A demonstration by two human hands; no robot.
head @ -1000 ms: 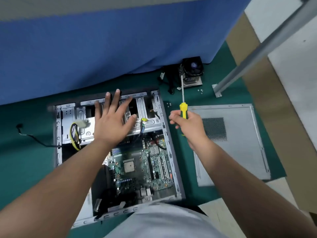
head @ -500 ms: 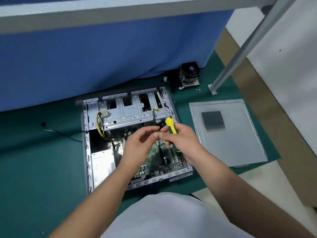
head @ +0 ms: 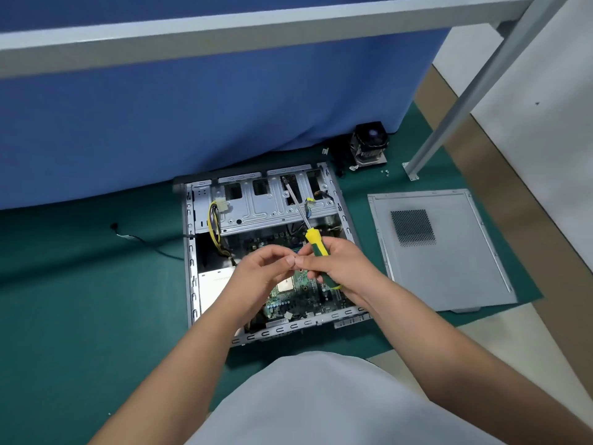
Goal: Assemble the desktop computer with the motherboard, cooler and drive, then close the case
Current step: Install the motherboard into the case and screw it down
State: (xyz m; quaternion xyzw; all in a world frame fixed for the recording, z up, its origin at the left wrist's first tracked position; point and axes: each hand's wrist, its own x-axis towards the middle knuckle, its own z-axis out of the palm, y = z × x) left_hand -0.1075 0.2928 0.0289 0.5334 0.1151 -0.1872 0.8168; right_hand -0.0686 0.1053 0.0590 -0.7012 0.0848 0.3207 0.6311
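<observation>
The open computer case (head: pixel 190 252) lies flat on a green mat. Its motherboard (head: pixel 298 301) is inside, with the bare CPU socket (head: pixel 285 285) showing between my hands. My right hand (head: pixel 348 268) grips a yellow-and-green screwdriver (head: pixel 316 244), whose shaft points up over the drive cage (head: pixel 256 211). My left hand (head: pixel 256 274) hovers over the board with thumb and forefinger pinched against my right fingertips. Anything between them is too small to see. The cooler (head: pixel 369 144) stands on the mat beyond the case. The grey side panel (head: pixel 449 268) lies to the right.
A blue cloth (head: pixel 224 117) hangs behind the case, and a slanted metal leg (head: pixel 465 101) stands at the right. Small screws (head: pixel 385 171) lie near the leg's foot. A black cable (head: pixel 144 241) trails left. The power supply (head: pixel 213 284) fills the case's left side.
My left hand left the drive cage and came to meet my right hand over the motherboard. The right hand drew in from the case's right edge with the screwdriver. The view pulled back.
</observation>
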